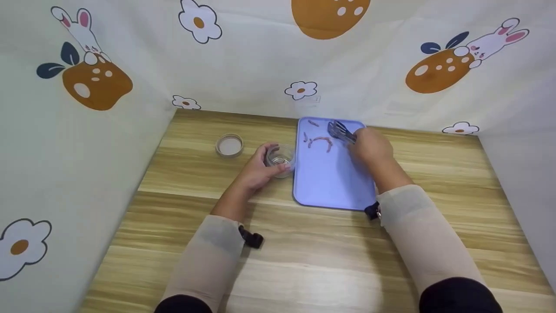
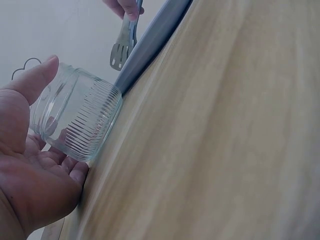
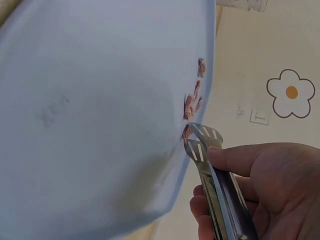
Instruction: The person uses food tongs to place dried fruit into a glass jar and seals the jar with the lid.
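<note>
My left hand (image 1: 255, 170) holds a clear ribbed glass jar (image 2: 87, 112) on the table beside the tray, thumb on the near side and fingers on the far side. In the head view a few small bits show through the jar's glass. My right hand (image 1: 374, 147) grips metal tongs (image 3: 212, 170) with slotted ends over the far part of the blue tray (image 1: 332, 187). Several thin reddish-brown strips (image 1: 322, 138), like dried meat, lie on the tray's far left. In the right wrist view the tong tips are apart, right at one strip (image 3: 186, 132).
A round lid (image 1: 229, 145) lies on the wooden table (image 1: 304, 252) to the left of the jar. Patterned cloth walls (image 1: 252, 65) stand behind the table and at both sides. Small black devices (image 1: 252, 238) are strapped at both wrists.
</note>
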{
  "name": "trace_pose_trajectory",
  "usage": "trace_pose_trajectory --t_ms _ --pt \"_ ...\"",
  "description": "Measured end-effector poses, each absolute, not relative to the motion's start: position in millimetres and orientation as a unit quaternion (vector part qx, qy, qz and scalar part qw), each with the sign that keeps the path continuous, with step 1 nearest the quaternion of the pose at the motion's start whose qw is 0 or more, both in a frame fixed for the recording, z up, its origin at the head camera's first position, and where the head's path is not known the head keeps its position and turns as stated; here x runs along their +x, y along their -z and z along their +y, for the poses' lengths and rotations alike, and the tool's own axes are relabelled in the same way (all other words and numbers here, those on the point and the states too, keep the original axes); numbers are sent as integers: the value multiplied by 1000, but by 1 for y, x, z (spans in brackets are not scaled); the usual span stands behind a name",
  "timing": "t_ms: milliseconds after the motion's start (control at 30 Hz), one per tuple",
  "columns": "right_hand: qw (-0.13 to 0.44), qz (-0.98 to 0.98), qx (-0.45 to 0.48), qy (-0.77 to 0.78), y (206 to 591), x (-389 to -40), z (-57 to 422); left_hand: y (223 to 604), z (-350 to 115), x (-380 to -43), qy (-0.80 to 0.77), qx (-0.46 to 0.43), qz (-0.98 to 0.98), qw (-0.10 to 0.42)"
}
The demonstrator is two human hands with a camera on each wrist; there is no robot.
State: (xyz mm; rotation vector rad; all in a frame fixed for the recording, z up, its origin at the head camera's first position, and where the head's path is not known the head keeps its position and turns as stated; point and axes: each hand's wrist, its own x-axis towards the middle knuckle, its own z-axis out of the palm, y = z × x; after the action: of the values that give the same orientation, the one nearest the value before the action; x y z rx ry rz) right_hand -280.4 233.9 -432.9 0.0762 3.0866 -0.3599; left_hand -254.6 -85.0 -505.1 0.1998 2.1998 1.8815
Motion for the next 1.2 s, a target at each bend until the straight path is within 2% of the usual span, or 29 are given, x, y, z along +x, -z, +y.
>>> trace_pose_trajectory --t_ms 1200 --pt "-15 985 33 171 437 -276 234 504 -85 -255 -652 76 744 126"
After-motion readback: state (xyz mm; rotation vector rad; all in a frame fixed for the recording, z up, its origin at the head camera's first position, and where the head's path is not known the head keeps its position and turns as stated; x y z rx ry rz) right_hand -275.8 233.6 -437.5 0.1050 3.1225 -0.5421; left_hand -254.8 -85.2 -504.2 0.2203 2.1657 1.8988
